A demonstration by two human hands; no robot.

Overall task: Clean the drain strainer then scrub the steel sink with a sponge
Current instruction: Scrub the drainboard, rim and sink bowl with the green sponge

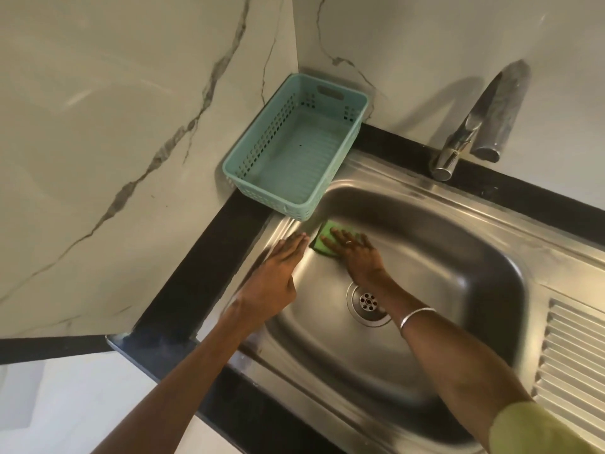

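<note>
Steel sink (pixel 458 244): right hand (pixel 357 253) seemingly presses sponge (pixel 324 235) against wall.

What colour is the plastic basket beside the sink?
The perforated plastic basket is pale teal green, seen in the head view.

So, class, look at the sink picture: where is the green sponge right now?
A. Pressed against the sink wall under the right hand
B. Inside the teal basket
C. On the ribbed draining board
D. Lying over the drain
A: the right hand lies flat on the green sponge against the sink wall, just below the teal basket.
</note>
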